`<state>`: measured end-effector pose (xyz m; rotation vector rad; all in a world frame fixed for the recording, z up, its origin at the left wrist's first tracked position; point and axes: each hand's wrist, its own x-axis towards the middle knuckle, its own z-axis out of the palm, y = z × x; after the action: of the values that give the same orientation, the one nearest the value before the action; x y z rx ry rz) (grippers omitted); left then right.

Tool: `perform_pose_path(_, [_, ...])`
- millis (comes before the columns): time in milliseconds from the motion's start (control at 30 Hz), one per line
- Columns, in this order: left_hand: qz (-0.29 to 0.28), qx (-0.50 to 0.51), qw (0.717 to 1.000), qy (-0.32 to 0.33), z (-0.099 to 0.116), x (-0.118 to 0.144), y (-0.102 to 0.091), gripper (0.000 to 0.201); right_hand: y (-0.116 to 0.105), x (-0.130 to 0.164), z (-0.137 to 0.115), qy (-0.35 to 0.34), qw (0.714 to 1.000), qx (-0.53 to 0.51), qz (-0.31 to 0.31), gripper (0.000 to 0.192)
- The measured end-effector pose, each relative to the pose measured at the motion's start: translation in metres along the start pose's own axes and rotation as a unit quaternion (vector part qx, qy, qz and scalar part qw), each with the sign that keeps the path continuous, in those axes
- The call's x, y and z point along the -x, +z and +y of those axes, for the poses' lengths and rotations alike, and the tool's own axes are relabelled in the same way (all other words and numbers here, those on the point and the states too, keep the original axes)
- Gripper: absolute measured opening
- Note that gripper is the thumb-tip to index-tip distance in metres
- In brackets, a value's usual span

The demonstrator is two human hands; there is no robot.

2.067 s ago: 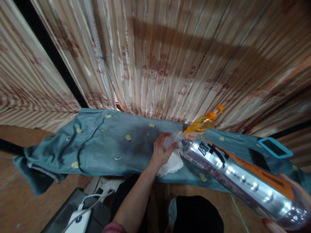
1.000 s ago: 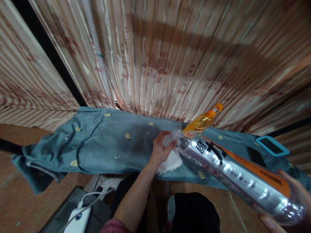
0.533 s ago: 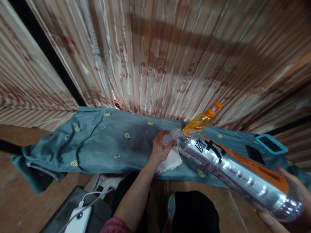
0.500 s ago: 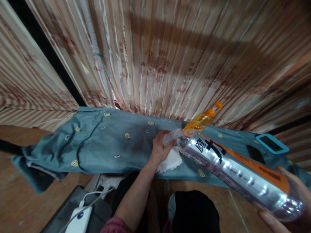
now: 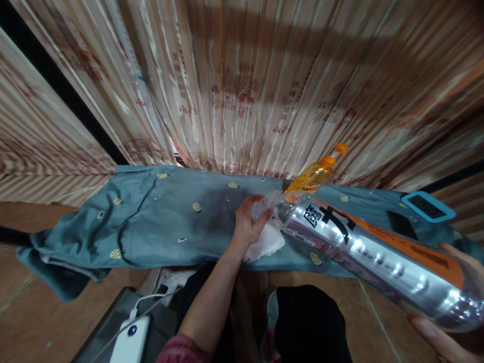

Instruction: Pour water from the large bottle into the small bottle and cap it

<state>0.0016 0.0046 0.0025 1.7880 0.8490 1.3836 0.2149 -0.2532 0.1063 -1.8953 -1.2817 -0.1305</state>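
Observation:
My right hand point(image 5: 449, 322) grips the base of a large clear plastic bottle point(image 5: 370, 249) with an orange and black label, tilted so its neck points down to the left. My left hand point(image 5: 247, 224) is closed on a small clear bottle point(image 5: 263, 204) held right at the big bottle's mouth, above a white cloth point(image 5: 264, 242). All of this is over a blue-grey patterned garment point(image 5: 159, 222) spread on a surface. An orange liquid bottle point(image 5: 315, 174) with an orange cap stands just behind.
Striped curtains point(image 5: 245, 85) hang close behind the surface. A phone in a blue case point(image 5: 427, 206) and a dark phone point(image 5: 403, 224) lie at the right. A white power bank point(image 5: 128, 343) with a cable sits low at the left. Brown floor lies below.
The view shifted slightly; both hands keep the large bottle's neck against the small bottle in nearly the same pose.

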Motion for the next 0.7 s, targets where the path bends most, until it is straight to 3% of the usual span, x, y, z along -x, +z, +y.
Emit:
perform_pose_path(267, [0.01, 0.0, 1.0, 0.0, -0.002, 0.001, 0.002, 0.039, 0.003, -0.003, 0.006, -0.037, 0.999, -0.009, 0.019, 0.103])
perform_pose_path(433, [0.018, -0.006, 1.0, 0.002, -0.001, 0.001, 0.003, 0.038, 0.006, -0.007, 0.002, -0.074, 0.995, -0.042, 0.045, 0.095])
perform_pose_path(700, [0.04, -0.001, 0.999, -0.01, 0.001, 0.003, 0.005, 0.039, 0.01, -0.009, -0.001, -0.01, 0.994, -0.1, 0.042, 0.095])
